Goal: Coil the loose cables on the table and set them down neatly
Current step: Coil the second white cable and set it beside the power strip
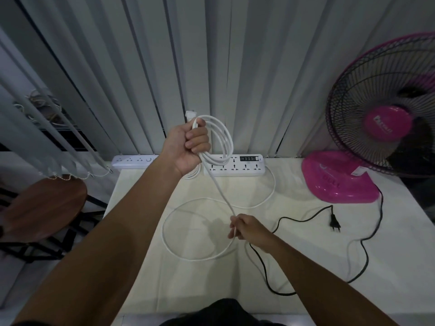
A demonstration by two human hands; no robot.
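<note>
Nearest the camera, the right hand (247, 228) hangs low over the table (146, 278), its fingers (233, 231) pinched together on the white cable (221, 191), thumb side turned toward the left. From that pinch the cable runs taut, up and away to the left hand (188, 147), which is raised above the far edge of the table with its fingers curled tight round several gathered loops (223, 140) of the same cable; the white plug (190, 114) sticks up just above the fist. Below the right hand the rest of the white cable lies slack on the table in one wide loop, then curves back toward the white power strip (235, 165) that sits against the far edge under the left hand. A second, narrower strip (134, 160) lies just to its left. A black cable (303, 218) trails across the right half of the table, passing under the right wrist; its black plug (334, 223) lies free on the surface. This cable leads round to the base of a pink fan (339, 180) standing at the far right. Grey vertical blinds (141, 67) hang behind everything, and a round wooden stool (42, 208) stands off the table's left side.
</note>
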